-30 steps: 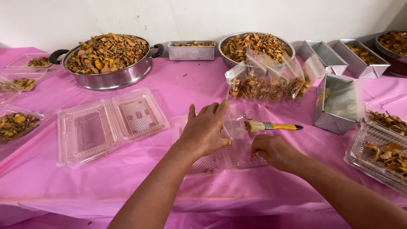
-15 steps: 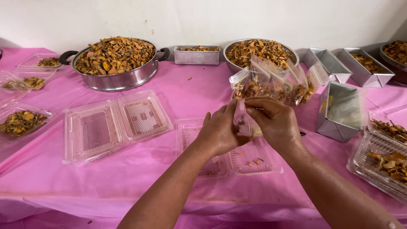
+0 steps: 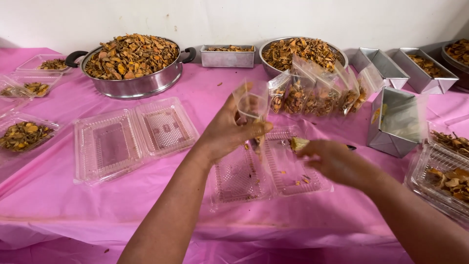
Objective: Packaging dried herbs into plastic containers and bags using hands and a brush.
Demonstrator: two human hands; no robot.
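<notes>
A person's two bare arms reach over a table (image 3: 58,205) covered in a pink plastic cloth. The left hand (image 3: 229,129) is raised above the middle of the table, fingers curled closed around a small clear plastic bag (image 3: 251,100), held upright with its mouth at the top; a few orange-brown bits show through its lower part. The right hand (image 3: 332,159) hovers just to the right, fingers closed around a small brush (image 3: 299,143), whose pale bristle tip pokes out toward the left hand; the handle is mostly hidden. Directly under both hands lies an open clear clamshell container (image 3: 268,176), hinged flat, with a few crumbs on it. A second open clear clamshell (image 3: 132,137) lies to its left, nearer the left edge. Along the far edge stands a large steel pot (image 3: 132,80) with black handles, heaped with dried orange-brown slices, then a small rectangular metal tin (image 3: 227,57) and a round steel bowl (image 3: 303,51) with the same filling. In front of the bowl, a row of filled clear bags (image 3: 317,95) stands upright. To the right, a square metal tin (image 3: 393,122) lies tipped on its side, and more metal tins (image 3: 405,63) sit at the far right corner. Clear trays of dried pieces rest at the left edge (image 3: 24,134) and the right edge (image 3: 447,176).
</notes>
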